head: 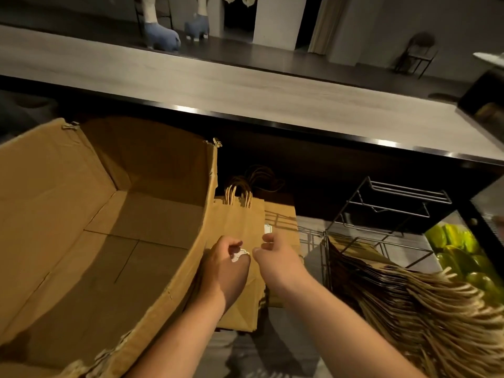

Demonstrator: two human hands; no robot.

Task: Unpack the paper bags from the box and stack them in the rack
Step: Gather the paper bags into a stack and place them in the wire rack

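A large cardboard box (103, 227) stands open at the left, and its visible inside is bare. Just right of it lies a flat stack of brown paper bags (240, 222), twisted handles pointing away from me. My left hand (226, 266) grips the stack's left edge, thumb on top beside a white label. My right hand (275, 255) is over the stack's right edge with fingers loosely curled and nothing visible between them. A black wire rack (381, 214) stands to the right. Many paper bags (422, 298) lie stacked in it, handles toward me.
Another flat brown bag pile (282, 214) lies behind the stack, with loose handles in the shadow beyond. A long counter (245, 94) with a dark edge overhangs the work area. Green packages (458, 249) sit behind glass at far right.
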